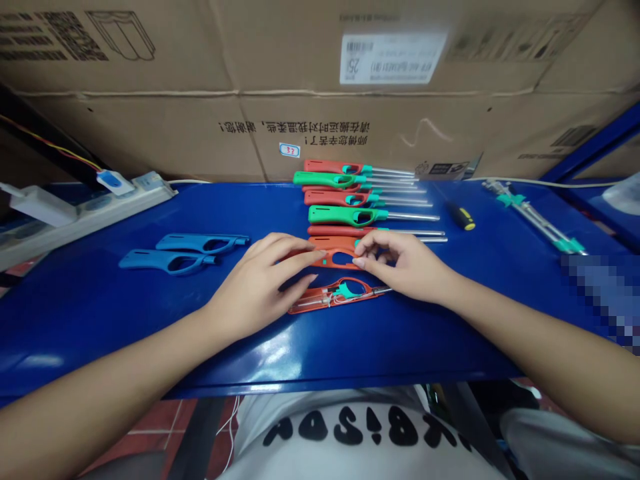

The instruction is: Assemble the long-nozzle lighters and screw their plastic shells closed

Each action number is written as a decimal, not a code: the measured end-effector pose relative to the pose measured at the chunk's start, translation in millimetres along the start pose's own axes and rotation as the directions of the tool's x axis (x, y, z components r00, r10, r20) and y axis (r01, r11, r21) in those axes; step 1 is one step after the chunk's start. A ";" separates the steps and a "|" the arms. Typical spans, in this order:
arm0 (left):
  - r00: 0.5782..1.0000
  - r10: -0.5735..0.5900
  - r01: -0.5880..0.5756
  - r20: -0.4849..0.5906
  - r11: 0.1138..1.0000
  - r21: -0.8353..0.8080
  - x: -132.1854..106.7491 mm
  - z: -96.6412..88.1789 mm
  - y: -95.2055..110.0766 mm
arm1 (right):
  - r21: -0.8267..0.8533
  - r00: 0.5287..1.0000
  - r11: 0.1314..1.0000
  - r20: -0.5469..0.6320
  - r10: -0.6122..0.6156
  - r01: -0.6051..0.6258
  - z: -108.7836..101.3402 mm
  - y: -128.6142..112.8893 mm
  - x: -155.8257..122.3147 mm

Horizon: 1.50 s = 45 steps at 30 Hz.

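Note:
Toward the middle of the table, an orange lighter casing (326,259) with an oval trigger opening is between my hands. My left hand (260,280) has its fingertips at the casing's left end, thumb a little lower. At the other end, the bent fingers and thumb of my right hand (400,263) pinch the casing. Just below lies an opened orange lighter half (313,301), showing a teal trigger (346,289), thin wires and a metal tube. Behind the held casing, an orange lighter in the row is partly covered.
Several red and green lighters with metal tubes (345,215) lie in a row farther back. Two blue casings (167,260) are on the left, near a power strip (100,213). A screwdriver (461,217) and a bundle of metal tubes (533,217) lie right. Cardboard (175,133) stands behind.

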State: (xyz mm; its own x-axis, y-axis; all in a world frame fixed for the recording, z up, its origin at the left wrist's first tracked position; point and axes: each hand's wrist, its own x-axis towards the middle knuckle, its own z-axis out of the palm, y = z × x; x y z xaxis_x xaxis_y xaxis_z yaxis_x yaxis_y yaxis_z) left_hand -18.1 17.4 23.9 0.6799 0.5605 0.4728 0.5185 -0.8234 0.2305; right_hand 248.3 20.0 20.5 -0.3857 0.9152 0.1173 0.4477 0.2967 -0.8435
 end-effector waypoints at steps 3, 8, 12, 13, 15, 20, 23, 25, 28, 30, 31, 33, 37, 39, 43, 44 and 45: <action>0.999 0.026 -0.026 -0.027 0.999 0.021 0.5 -3.0 -0.7 | 0.230 0.980 0.954 0.088 0.177 -0.193 -5.4 -8.8 0.9; 0.998 0.070 -0.070 0.000 0.998 -0.006 -1.0 -6.8 2.2 | 0.250 0.944 0.918 0.203 0.260 -0.306 -14.8 -13.8 0.4; 0.997 0.051 -0.047 0.060 0.996 -0.070 -3.2 -8.5 7.5 | 0.008 0.978 0.998 0.200 0.059 -0.062 -15.0 -10.5 -3.1; 0.996 0.039 -0.032 0.078 0.996 -0.087 -3.7 -9.0 8.7 | -0.080 0.977 0.996 0.214 -0.021 0.039 -14.4 -9.7 -4.1; 0.992 0.020 -0.006 0.121 0.993 -0.115 -4.4 -9.5 10.5 | -0.246 0.953 0.946 0.266 -0.144 0.212 -13.2 -8.4 -5.7; 0.979 0.003 0.032 0.205 0.985 -0.170 -5.3 -7.4 10.7 | -0.373 0.922 0.874 0.340 -0.183 0.311 -10.9 -6.5 -7.6; 0.974 -0.001 0.047 0.226 0.979 -0.198 -5.6 -4.8 10.0 | -0.418 0.923 0.848 0.332 -0.192 0.327 -9.5 -5.0 -8.7; 0.971 -0.005 0.057 0.238 0.976 -0.209 -5.8 -3.5 10.0 | -0.430 0.920 0.832 0.324 -0.219 0.349 -8.0 -3.5 -9.3; 0.964 -0.012 0.070 0.265 0.975 -0.212 -5.5 -2.6 10.5 | -0.420 0.909 0.823 0.330 -0.254 0.382 -5.1 -0.7 -9.3; 0.960 -0.018 0.078 0.278 0.975 -0.207 -4.9 -2.4 10.7 | -0.415 0.903 0.819 0.340 -0.263 0.395 -3.4 0.8 -8.8; 0.959 -0.023 0.084 0.283 0.975 -0.204 -4.7 -2.4 10.6 | -0.413 0.900 0.817 0.343 -0.270 0.402 -2.7 1.3 -8.5; 0.956 -0.032 0.093 0.293 0.976 -0.195 -4.3 -2.5 10.4 | -0.408 0.896 0.814 0.343 -0.282 0.413 -1.5 1.5 -8.0; 0.948 -0.045 0.100 0.315 0.982 -0.161 -4.0 -4.2 10.4 | -0.415 0.897 0.810 0.337 -0.287 0.415 0.5 0.5 -8.1; 0.943 -0.051 0.099 0.329 0.986 -0.132 -3.8 -6.3 10.7 | -0.417 0.897 0.809 0.335 -0.287 0.414 1.1 0.1 -8.3; 0.928 -0.067 0.098 0.367 0.993 -0.067 -2.4 -11.5 11.6 | -0.418 0.896 0.806 0.334 -0.293 0.419 1.1 -0.1 -8.6; 0.924 -0.070 0.097 0.376 0.994 -0.052 -2.0 -12.7 11.8 | -0.418 0.895 0.805 0.335 -0.293 0.420 0.9 -0.2 -8.7; 0.921 -0.074 0.096 0.383 0.995 -0.039 -1.7 -13.7 11.9 | -0.419 0.895 0.804 0.338 -0.293 0.421 0.8 -0.3 -8.7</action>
State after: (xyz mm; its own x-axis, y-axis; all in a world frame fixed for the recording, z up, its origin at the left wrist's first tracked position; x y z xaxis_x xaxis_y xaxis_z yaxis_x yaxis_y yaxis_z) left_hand -20.1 5.4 37.5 0.7863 0.6108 0.0929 0.5608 -0.7687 0.3075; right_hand 250.9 11.8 19.3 -0.7484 0.6397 0.1750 0.5356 0.7386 -0.4094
